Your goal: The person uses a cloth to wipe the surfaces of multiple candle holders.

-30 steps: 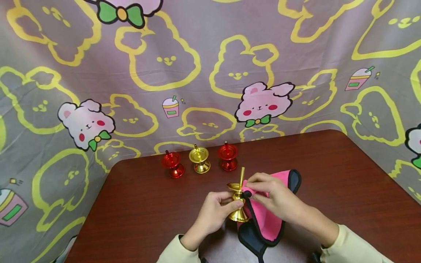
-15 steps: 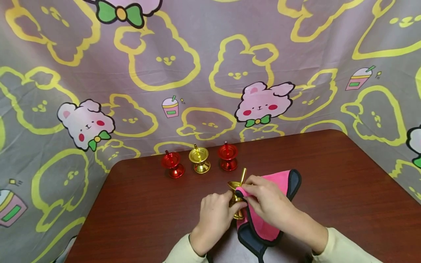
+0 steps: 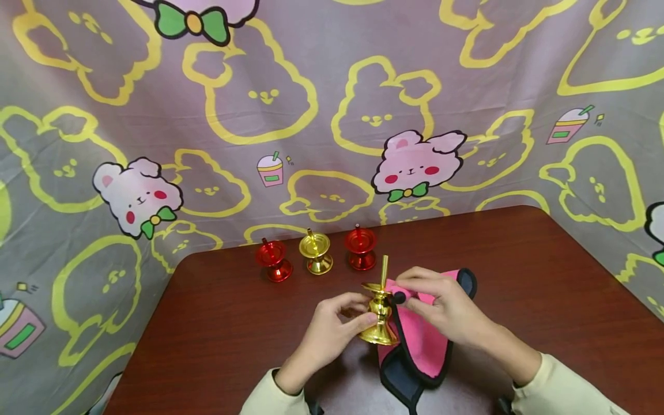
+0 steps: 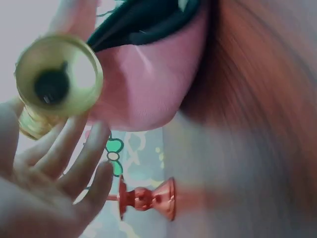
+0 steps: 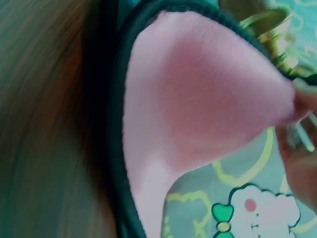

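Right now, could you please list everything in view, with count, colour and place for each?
gold candle holder: one, gold with an upright spike, near the table's front middle, held off the surface.
cloth: one, pink with black edging, right of the gold candle holder, one corner raised to its cup.
red candle holders: two, red, at the table's back edge, the other at.
small gold candle holder: one, gold, standing between the two red ones.
table: one, dark reddish-brown wood.
backdrop: one, grey fabric with yellow outlines and pink bunnies, behind and beside the table.
sleeves: two, pale yellow, bottom edge.
left hand: fingers grip the gold candle holder's stem.
right hand: fingers pinch the cloth.
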Tool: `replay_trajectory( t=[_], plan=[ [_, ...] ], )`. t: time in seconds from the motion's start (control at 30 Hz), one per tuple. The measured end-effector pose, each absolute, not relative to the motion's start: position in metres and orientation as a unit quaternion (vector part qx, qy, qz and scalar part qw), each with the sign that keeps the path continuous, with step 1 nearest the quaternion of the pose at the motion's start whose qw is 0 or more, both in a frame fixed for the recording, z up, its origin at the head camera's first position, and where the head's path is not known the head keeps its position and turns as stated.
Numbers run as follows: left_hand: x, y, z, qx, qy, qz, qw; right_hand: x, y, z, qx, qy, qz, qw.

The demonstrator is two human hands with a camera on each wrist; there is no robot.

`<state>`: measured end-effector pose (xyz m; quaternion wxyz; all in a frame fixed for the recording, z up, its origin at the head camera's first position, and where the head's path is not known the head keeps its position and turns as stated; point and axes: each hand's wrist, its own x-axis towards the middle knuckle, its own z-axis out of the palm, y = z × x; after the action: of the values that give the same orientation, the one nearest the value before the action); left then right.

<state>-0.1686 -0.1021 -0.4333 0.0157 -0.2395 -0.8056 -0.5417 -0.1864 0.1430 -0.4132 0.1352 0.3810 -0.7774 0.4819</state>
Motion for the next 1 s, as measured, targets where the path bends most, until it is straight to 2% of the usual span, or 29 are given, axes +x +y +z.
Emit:
replay_trajectory(
  t=[0.1,0.23,0.43,0.53,1.0],
  plan=[
    [-0.169,-0.106,-0.436,-0.260,-0.750,-0.605,-0.061,-0.190,0.150,-0.415,0.400,-0.745,0.525,0.100],
    [-0.169,-0.107,-0.442,-0.302,-0.688,-0.647,-0.130,-0.191,0.152,-0.418,0.407,-0.723,0.557,0.046],
    [-0.166,-0.101,-0.445,-0.289,-0.600,-0.710,-0.231,-0.191,0.149,-0.425,0.414,-0.714,0.564,0.025],
    [-0.165,-0.100,-0.446,-0.286,-0.593,-0.717,-0.228,-0.191,0.149,-0.426,0.403,-0.723,0.561,0.021],
    [-0.166,-0.101,-0.448,-0.271,-0.670,-0.676,-0.146,-0.189,0.148,-0.419,0.414,-0.756,0.503,0.064]
  ],
)
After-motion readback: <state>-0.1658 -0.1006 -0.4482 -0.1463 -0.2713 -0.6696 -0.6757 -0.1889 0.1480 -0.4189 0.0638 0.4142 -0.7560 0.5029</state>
